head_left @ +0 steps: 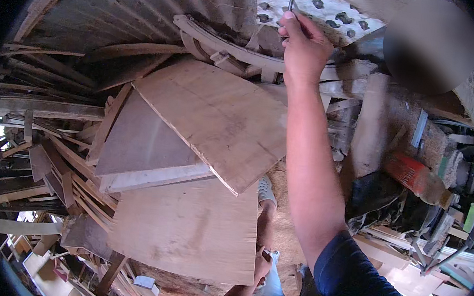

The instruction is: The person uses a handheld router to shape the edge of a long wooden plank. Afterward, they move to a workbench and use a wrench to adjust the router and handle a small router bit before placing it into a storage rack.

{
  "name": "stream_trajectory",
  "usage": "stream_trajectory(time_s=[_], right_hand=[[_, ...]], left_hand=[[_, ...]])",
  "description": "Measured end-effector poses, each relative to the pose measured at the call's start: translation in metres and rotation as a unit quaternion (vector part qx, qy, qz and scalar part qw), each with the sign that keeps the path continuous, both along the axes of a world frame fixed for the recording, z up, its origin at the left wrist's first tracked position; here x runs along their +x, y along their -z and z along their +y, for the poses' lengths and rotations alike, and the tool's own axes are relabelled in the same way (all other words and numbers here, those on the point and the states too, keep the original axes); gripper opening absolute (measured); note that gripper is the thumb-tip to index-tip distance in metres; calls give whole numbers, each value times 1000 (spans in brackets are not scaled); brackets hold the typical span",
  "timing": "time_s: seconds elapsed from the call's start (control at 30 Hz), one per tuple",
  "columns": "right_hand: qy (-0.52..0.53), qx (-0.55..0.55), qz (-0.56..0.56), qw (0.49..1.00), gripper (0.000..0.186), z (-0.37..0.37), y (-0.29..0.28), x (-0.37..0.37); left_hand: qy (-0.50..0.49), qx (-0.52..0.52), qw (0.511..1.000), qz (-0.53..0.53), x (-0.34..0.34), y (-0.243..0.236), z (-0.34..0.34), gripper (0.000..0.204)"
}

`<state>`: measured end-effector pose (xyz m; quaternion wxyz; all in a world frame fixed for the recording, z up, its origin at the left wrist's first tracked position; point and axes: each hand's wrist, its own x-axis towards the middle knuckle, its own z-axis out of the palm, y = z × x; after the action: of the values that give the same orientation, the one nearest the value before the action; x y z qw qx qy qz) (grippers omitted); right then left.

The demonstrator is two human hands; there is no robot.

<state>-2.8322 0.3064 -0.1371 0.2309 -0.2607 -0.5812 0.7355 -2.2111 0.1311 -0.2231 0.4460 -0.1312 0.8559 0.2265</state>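
Note:
My right hand (pixel 307 44) reaches far forward, with thumb and fingers pinching a slim dark rod (pixel 290 5) that points upward. Just behind the rod is a white panel (pixel 330 12) with dark holes or spots. My left hand (pixel 261 266) is low in the view, closed at the right edge of a plywood board (pixel 185 228); part of its grip is hidden. Above that board lies another plywood sheet (pixel 217 112), tilted across a greyish panel (pixel 142 134).
Scrap wood strips (pixel 71 178) pile up on the left. A curved wooden piece (pixel 234 49) lies beyond the boards. On the right are a plastic bottle with a red label (pixel 415 177) and more offcuts (pixel 397 252). A light, holed shoe (pixel 267 190) shows beside the boards.

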Motion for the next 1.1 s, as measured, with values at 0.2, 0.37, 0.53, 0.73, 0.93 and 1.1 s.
stream_trajectory(time_s=[0.2,0.37,0.53,0.73,0.93,1.1], right_hand=[[26,29,38,999,20,2,3,-2],[0,-83,37,996,17,3,-10,-5],[-17,-327,75,942,11,-2,-26,-16],[19,-359,63,931,11,36,37,-58],[59,-390,112,912,3,0,1,-52],[45,-341,164,925,15,-5,-18,-27]], left_hand=[[-10,5,999,-31,8,12,0,59],[13,-2,999,-50,-16,-1,0,60],[57,-40,995,-68,16,24,-18,64],[135,-44,985,-99,-18,7,-6,61],[173,-48,981,-72,-42,-20,1,58],[140,-15,989,-49,-77,-48,12,55]])
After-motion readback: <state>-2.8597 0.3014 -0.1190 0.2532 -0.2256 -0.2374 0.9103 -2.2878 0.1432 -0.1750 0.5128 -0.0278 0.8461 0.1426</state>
